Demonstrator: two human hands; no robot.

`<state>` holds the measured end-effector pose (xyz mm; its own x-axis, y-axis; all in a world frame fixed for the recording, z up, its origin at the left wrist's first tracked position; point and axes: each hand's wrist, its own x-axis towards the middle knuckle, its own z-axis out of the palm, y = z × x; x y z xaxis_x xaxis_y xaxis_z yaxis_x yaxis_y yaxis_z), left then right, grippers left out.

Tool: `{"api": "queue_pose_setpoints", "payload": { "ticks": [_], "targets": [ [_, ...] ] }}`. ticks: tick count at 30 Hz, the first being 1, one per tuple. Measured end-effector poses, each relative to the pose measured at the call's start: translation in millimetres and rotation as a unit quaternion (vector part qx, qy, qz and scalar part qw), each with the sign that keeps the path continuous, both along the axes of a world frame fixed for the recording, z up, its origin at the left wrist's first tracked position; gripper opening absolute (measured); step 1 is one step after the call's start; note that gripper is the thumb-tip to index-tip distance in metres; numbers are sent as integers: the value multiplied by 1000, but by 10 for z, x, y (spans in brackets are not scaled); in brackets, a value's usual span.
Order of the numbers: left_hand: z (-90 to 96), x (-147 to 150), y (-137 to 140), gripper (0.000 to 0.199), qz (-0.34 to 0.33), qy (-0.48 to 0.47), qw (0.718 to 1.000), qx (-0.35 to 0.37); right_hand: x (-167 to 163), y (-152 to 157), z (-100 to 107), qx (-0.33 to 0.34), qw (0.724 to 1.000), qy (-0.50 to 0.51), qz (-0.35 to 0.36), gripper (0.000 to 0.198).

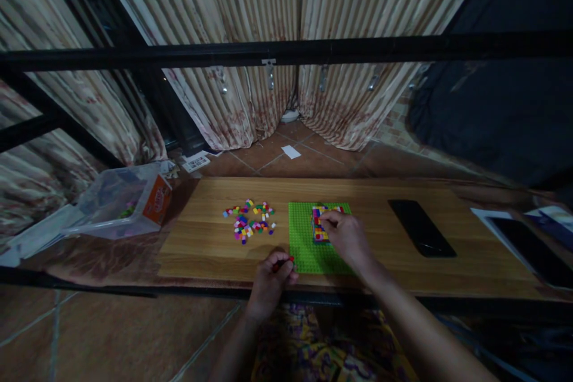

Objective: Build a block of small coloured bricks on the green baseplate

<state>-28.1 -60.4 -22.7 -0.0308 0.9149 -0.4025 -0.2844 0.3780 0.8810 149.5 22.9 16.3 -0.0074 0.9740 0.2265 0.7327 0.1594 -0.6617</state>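
The left hand [271, 279] grasps small red toy bricks [292, 259] at the near left corner of the green studded baseplate [301, 239]. The right hand [349, 237] is at the multicoloured brick build [318, 231] on that baseplate; whether it pinches a brick, I cannot tell. Loose bricks [244, 228] lie left on the wooden surface [197, 250].
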Motion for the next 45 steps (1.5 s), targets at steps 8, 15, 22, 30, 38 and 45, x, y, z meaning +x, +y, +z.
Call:
{"api": "queue_pose_setpoints", "payload": {
  "ticks": [8,15,22,30,38,45],
  "targets": [
    [-5,-5,-8,25,2,-2,1000,0,-23,-17,-10,-3,1000,18,-25,19],
    [16,5,11,27,8,-16,1000,-12,-35,-3,13,-20,998,2,-62,17],
    [12,-2,-1,23,-3,-4,1000,-13,4,80,-20,-56,995,46,-65,13],
    [74,16,-2,27,11,-7,1000,-7,8,120,8,-37,998,27,-44,14],
    [100,17,-73,39,43,-54,997,-25,-101,-269,12,-14,996,91,1,19],
    [227,77,-150,37,27,-35,999,15,-381,-831,-85,-183,932,290,117,29]
  ]
}}
